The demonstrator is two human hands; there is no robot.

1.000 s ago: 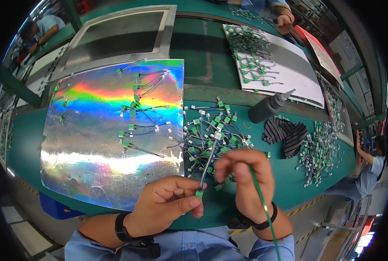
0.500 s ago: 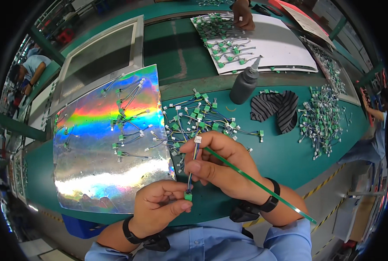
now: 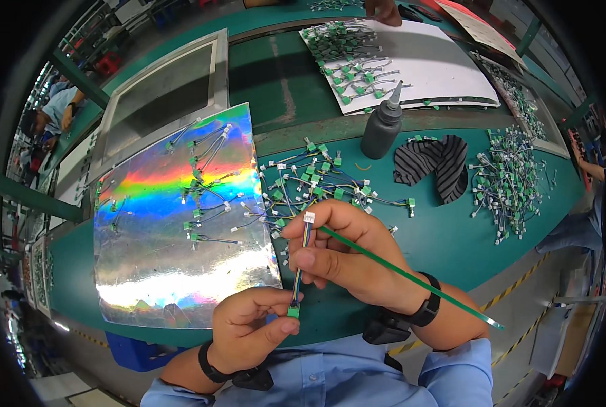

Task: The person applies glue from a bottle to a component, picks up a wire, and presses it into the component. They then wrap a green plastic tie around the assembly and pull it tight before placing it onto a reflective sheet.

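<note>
Left hand: your left hand pinches the green connector at the lower end of a short multicoloured wire harness, thumb and forefinger closed on it just above the bench edge.
Right hand: your right hand grips the same harness higher up, fingers curled around the wires, with the white connector standing out above your forefinger.
Green stick: a thin green stick also runs through your right hand's grasp and slants down across your wrist toward the lower right.
Harness position: it stands nearly upright between your two hands, in front of your chest, over the near edge of the green bench.
Loose pile: a tangle of similar harnesses lies on the bench just beyond your right hand.
Foil sheet: a rainbow-sheened reflective sheet lies to your left with several harnesses laid out on it.
Bottle: a dark grey squeeze bottle stands beyond the pile, beside a striped cloth.
Far right: another heap of harnesses lies well apart from your hands.
</note>
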